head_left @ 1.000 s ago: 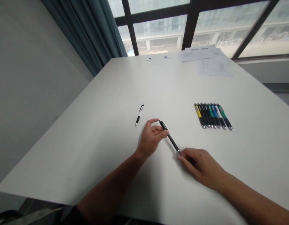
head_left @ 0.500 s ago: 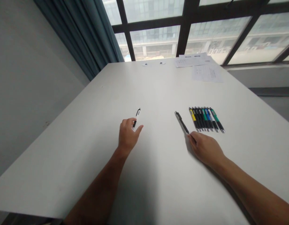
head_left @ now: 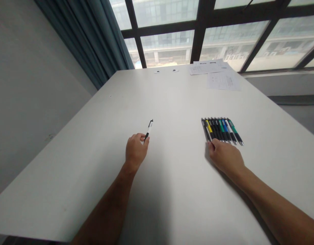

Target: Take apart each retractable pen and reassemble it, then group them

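A white-and-black pen (head_left: 149, 129) lies on the white table (head_left: 172, 190), and my left hand (head_left: 135, 151) pinches its near tip between thumb and fingers. To the right, several pens (head_left: 222, 129) lie side by side in a row, black, yellow, green, blue and white among them. A black pen (head_left: 205, 129) sits at the row's left end. My right hand (head_left: 224, 156) rests curled on the table with its fingertips at that pen's near tip.
Sheets of printed paper (head_left: 218, 75) lie at the far right of the table by the window. Two small round objects (head_left: 166, 71) sit at the far edge. A teal curtain (head_left: 96, 37) hangs at the left.
My right hand carried the black pen to the right and set it at the left end of the row. My left hand let go of it, moved left and closed on the white-and-black pen.
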Demonstrator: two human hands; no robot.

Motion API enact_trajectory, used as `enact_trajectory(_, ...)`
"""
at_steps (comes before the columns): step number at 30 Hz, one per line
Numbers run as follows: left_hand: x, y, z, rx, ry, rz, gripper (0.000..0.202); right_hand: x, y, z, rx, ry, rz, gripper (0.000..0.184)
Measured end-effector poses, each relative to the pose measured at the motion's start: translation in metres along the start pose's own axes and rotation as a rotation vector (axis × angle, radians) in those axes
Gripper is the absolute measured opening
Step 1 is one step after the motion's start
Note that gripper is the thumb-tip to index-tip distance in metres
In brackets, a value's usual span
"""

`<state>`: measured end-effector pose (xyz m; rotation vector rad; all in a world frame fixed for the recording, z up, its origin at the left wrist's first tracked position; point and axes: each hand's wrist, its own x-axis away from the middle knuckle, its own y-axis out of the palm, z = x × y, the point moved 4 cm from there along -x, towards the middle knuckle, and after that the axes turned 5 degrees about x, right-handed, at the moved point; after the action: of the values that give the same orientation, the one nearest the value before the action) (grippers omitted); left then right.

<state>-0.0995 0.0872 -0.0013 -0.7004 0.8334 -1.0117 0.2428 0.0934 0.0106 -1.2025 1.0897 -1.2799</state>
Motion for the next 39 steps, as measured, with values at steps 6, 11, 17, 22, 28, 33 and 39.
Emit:
enact_trajectory(6, 0.002, -0.002, 0.008, 0.124, 0.023, 0.029, 0.013, 0.000, -0.002, 0.001, -0.015, 0.026, -0.001, 0.040)
enact_trajectory(11, 0.010, -0.002, 0.022, 0.364, 0.072, 0.026, 0.017, 0.000, -0.003, 0.006, -0.063, 0.033, 0.018, 0.043)
enact_trajectory(17, 0.039, -0.005, 0.064, 0.585, 0.322, -0.163, 0.012, 0.014, -0.007, 0.015, -0.678, -0.161, 0.119, 0.035)
enact_trajectory(22, 0.054, -0.004, 0.081, 0.663, 0.480, -0.271, 0.012, 0.027, -0.008, 0.015, -1.219, -0.301, 0.118, 0.031)
enact_trajectory(28, 0.053, -0.006, 0.081, 0.746, 0.551, -0.265, 0.013, 0.028, -0.009, 0.018, -1.233, -0.258, 0.162, 0.018)
enact_trajectory(33, 0.052, -0.005, 0.078, 0.861, 0.454, -0.272, 0.010, 0.030, -0.012, 0.020, -1.186, -0.261, 0.170, 0.014)
enact_trajectory(39, 0.050, 0.002, 0.070, 1.098, 0.172, -0.309, 0.010, 0.029, -0.011, 0.022, -1.242, -0.223, 0.195, 0.019)
